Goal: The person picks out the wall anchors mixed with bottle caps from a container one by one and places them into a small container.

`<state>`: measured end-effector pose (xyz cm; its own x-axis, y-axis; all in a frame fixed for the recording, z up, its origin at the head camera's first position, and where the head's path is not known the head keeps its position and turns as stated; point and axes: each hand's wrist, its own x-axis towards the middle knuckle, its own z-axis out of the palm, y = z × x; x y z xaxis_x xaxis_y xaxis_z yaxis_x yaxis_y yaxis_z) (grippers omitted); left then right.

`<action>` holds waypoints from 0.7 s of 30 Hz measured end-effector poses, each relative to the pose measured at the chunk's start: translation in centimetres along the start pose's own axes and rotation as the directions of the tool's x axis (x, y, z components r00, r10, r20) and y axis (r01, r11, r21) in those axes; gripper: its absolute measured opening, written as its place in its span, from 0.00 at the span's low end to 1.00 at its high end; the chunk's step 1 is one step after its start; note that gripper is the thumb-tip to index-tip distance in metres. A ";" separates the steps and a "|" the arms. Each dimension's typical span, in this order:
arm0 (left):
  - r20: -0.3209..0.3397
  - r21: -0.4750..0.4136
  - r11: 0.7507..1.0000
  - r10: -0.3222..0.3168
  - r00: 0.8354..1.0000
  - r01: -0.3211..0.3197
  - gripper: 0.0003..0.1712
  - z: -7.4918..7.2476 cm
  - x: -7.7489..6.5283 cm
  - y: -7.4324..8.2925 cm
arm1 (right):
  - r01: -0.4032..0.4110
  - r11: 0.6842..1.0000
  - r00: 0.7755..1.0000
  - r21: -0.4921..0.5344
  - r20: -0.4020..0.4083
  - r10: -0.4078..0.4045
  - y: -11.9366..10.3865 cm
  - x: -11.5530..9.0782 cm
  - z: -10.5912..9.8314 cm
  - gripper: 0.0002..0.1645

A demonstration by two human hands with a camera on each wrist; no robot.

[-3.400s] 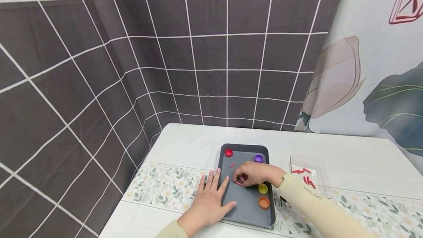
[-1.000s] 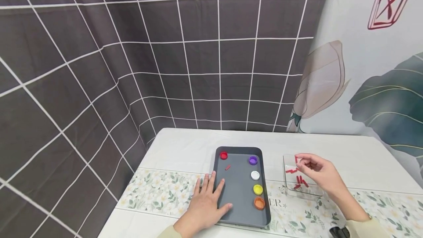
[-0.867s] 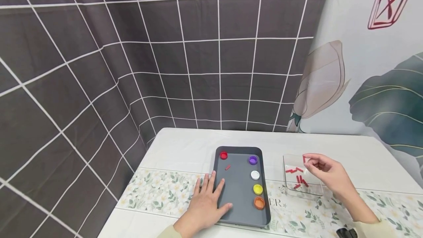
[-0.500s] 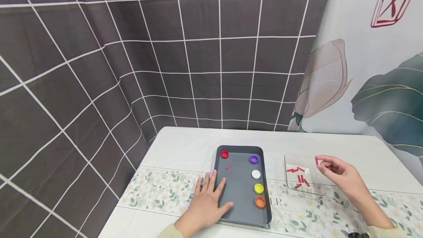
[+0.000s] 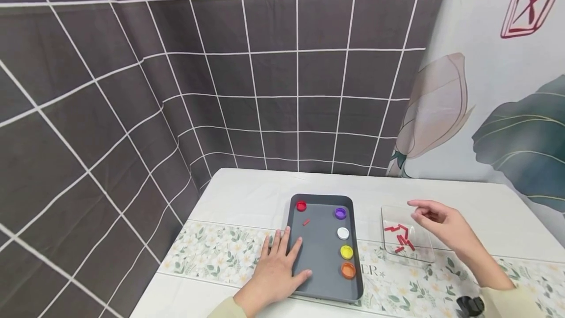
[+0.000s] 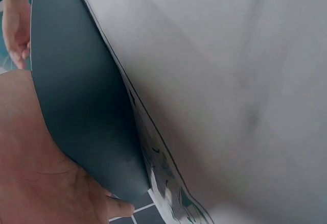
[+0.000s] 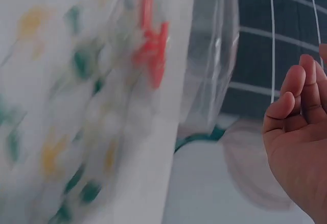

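My left hand (image 5: 275,271) rests with spread fingers over the left rim of a dark grey tray (image 5: 315,278). In the left wrist view the palm (image 6: 41,157) lies along the dark tray side (image 6: 82,81). Over the right wall of a clear plastic box (image 5: 419,254), my right hand (image 5: 446,225) hovers with bent fingers and nothing between them. Several small red sticks (image 5: 402,239) lie in a loose heap inside the box; the right wrist view shows the red sticks (image 7: 153,45) blurred. One more red stick (image 5: 306,222) lies in the tray.
Small round cups stand in the tray: a red cup (image 5: 301,206) at the far left, then a purple cup (image 5: 340,213), a white cup (image 5: 343,233), a yellow cup (image 5: 346,252) and an orange cup (image 5: 348,271) down the right. A dark gridded curtain (image 5: 273,112) hangs behind the table.
My right hand left the tray for the box with a red stick pinched, moved right, then let go; another stick now lies in the box. The left hand has stayed put.
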<state>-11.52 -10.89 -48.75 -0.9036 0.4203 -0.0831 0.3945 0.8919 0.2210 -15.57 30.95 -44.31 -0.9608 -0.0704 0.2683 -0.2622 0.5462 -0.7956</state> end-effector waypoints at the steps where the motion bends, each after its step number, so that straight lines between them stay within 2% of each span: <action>1: 0.001 -0.001 1.000 -0.001 1.000 0.001 0.47 0.0 0.0 0.0 | 0.019 1.000 1.000 0.002 0.011 -0.019 -0.4 0.3 0.5 0.22; 7: 0.005 -0.001 1.000 -0.004 1.000 0.004 0.47 0.1 0.0 0.0 | 0.092 0.995 0.992 0.031 0.089 -0.094 -3.0 2.2 3.4 0.20; 15: 0.008 -0.002 1.000 -0.006 1.000 0.006 0.47 0.0 -0.1 0.0 | 0.062 0.996 0.987 0.057 0.143 -0.069 -4.5 4.0 7.7 0.17; 21: 0.002 0.005 1.000 -0.007 1.000 0.007 0.47 -0.1 -0.1 0.0 | 0.085 0.996 0.981 0.041 0.170 -0.090 -5.1 5.0 10.2 0.16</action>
<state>-11.39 -10.91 -48.68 -0.9058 0.4147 -0.0865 0.3895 0.8955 0.2152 -19.91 19.25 -44.44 -0.9345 -0.2601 0.2429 -0.3459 0.5036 -0.7916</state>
